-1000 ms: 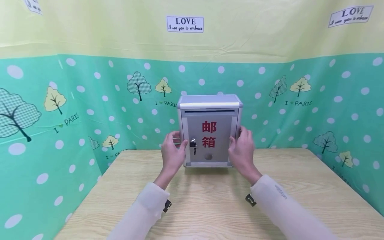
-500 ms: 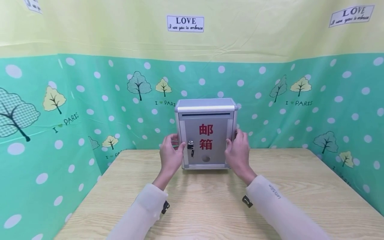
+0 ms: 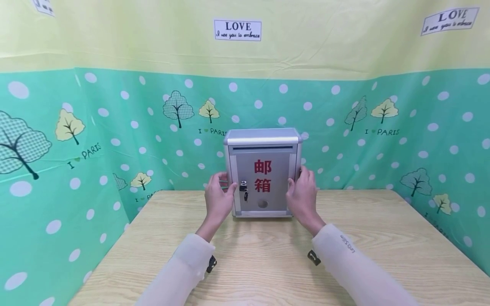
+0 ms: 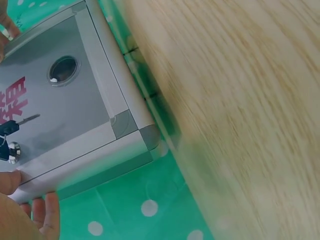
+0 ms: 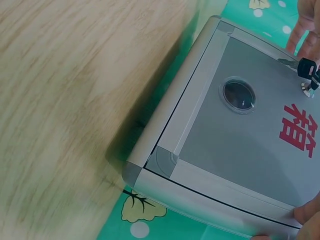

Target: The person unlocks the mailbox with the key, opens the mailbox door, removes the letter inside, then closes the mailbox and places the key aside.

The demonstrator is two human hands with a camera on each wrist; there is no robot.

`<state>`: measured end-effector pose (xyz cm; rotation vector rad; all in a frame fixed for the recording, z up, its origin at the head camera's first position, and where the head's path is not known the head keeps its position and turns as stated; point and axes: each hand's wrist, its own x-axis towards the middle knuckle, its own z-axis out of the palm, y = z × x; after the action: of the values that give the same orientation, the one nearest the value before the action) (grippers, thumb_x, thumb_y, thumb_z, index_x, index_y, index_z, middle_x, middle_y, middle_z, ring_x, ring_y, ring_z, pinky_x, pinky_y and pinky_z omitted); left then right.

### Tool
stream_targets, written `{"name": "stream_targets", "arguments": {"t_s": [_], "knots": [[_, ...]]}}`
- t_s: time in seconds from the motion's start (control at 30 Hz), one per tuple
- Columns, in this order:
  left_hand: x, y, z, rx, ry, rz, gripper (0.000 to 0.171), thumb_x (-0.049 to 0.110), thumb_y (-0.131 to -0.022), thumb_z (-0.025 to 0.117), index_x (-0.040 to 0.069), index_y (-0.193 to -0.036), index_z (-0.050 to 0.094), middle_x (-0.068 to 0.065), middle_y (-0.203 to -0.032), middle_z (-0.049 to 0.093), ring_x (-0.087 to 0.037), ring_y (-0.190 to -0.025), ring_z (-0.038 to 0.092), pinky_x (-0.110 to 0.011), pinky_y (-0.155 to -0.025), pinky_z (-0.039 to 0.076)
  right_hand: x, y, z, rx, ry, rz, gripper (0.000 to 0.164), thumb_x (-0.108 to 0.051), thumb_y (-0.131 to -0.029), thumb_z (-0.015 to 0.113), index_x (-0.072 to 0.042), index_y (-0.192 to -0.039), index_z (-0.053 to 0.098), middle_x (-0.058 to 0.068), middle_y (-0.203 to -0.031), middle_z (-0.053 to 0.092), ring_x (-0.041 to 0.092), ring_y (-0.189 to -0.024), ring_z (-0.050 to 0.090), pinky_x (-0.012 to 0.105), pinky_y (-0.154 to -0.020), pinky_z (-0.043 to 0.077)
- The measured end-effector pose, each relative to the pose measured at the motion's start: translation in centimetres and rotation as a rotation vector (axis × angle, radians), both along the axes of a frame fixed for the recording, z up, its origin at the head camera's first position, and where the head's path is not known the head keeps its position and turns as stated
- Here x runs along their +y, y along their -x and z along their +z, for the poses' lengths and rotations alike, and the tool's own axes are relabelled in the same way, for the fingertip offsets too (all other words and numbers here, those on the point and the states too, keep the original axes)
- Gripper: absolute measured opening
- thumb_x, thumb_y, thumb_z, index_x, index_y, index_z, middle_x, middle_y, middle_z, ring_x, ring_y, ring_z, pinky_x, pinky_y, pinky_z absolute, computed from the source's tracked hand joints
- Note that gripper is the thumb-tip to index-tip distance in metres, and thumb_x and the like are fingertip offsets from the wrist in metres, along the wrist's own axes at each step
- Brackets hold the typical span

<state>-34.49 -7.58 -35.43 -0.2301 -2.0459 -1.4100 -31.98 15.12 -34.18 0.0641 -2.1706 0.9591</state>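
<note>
On my head feed, the silver mailbox (image 3: 278,178) is located at the middle of the far edge of the table (image 3: 260,263). I cannot confirm whether its base touches the wood. The left hand (image 3: 219,199) grips the left side, thumb on the front frame, fingers along the side panel. The right hand (image 3: 303,196) grips the right side likewise. The lock (image 3: 243,185) sits just beside the left thumb; its key (image 3: 246,196) hangs below. The patterned cloth (image 3: 325,106) rises close behind the far edge and also flanks the table. Black clips (image 3: 314,257) project from under both pale sleeves (image 3: 344,255), nearer the front edge. The mailbox front, with slot (image 3: 263,148), red characters and round window (image 5: 239,95), points toward the near edge. Its long axis runs upright, slot uppermost.
</note>
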Motion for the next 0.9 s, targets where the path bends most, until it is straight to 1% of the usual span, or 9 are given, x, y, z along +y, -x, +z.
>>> {"name": "stream_targets", "arguments": {"t_s": [0.3,0.5,0.9], "knots": [[0.09,0.18,-0.14,-0.012,0.006,0.012,0.044,0.005,-0.089,0.078,-0.001,-0.127,0.059,-0.013,-0.116,0.064,-0.029,-0.104,0.064,-0.038,-0.089,0.061,0.03,0.39,-0.42,-0.001,0.01,0.022,0.053,-0.004,-0.103,0.058,0.008,-0.149,0.036,0.027,-0.132,0.049,0.041,-0.123,0.051,0.053,-0.111,0.047],[-0.03,0.35,-0.44,-0.013,0.026,0.017,0.044,0.006,-0.088,0.079,-0.001,-0.127,0.059,-0.012,-0.116,0.064,-0.028,-0.103,0.064,-0.036,-0.087,0.061,0.01,0.58,-0.68,-0.015,0.015,0.024,0.054,-0.005,-0.102,0.059,0.007,-0.15,0.036,0.027,-0.132,0.05,0.04,-0.123,0.051,0.053,-0.112,0.046],[0.02,0.43,-0.8,-0.03,0.033,0.014,0.044,0.006,-0.089,0.078,-0.001,-0.127,0.058,-0.012,-0.116,0.064,-0.028,-0.104,0.064,-0.036,-0.088,0.061,0.04,0.75,-1.01,-0.03,0.022,0.019,0.054,-0.005,-0.102,0.058,0.008,-0.15,0.035,0.027,-0.132,0.049,0.041,-0.123,0.051,0.054,-0.111,0.046]]}}
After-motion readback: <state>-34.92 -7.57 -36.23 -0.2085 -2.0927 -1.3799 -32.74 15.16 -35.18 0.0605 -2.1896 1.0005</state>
